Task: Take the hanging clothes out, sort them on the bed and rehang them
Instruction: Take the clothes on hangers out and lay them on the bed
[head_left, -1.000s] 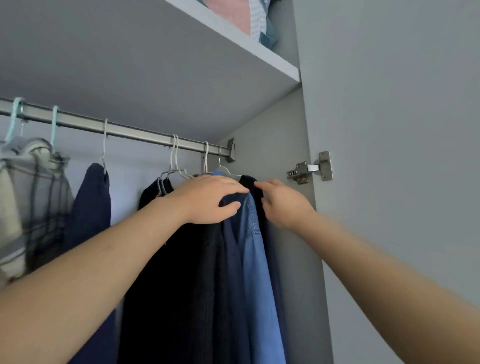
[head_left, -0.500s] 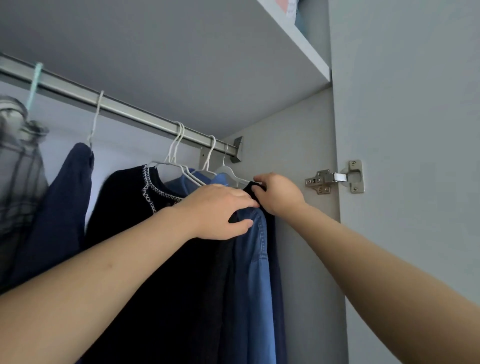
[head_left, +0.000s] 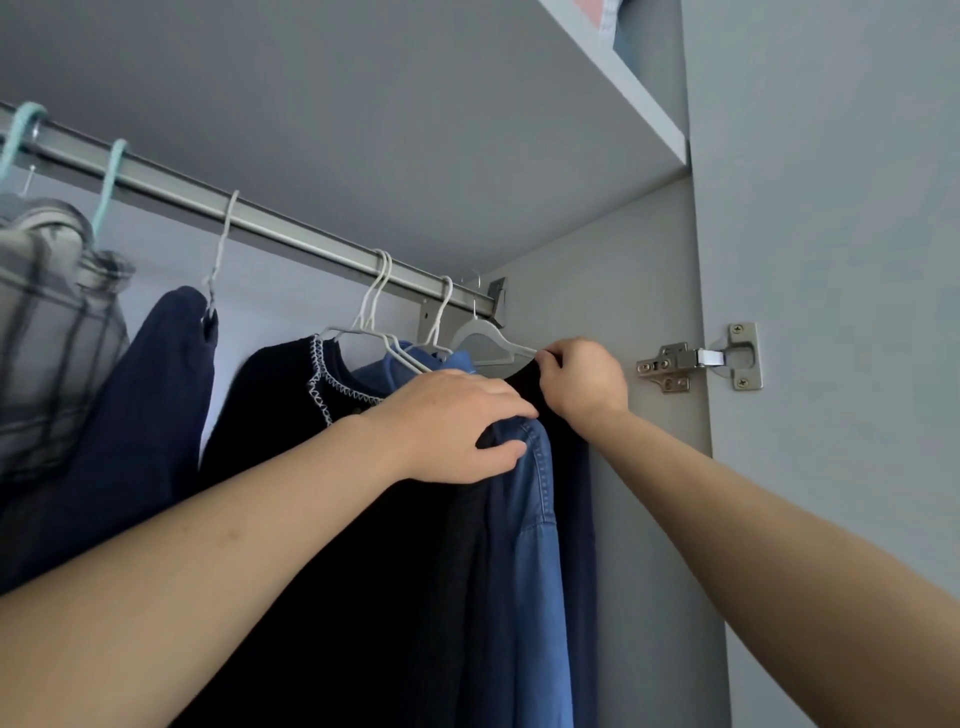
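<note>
Clothes hang on a metal rail (head_left: 291, 228) inside a grey wardrobe. At the right end hang a black top with white stitching (head_left: 291, 415), a blue denim shirt (head_left: 535, 545) and a dark garment (head_left: 576, 467) against the side wall. My left hand (head_left: 457, 426) grips the shoulder of the denim shirt, thumb underneath. My right hand (head_left: 582, 374) pinches the dark garment's top edge at the end of a white plastic hanger (head_left: 488, 338). Further left hang a navy garment (head_left: 135, 415) and a plaid shirt (head_left: 47, 332).
A shelf (head_left: 613, 78) with folded clothes runs above the rail. The wardrobe side wall (head_left: 644, 291) is right beside the last hanger. A metal door hinge (head_left: 696, 361) sits on the open door (head_left: 831, 312) at the right. Thin white wire hangers (head_left: 379, 312) crowd the rail's right end.
The view has shifted closer and slightly left. My right hand has risen to the white hanger's end; my left hand keeps its hold on the denim shirt's shoulder.
</note>
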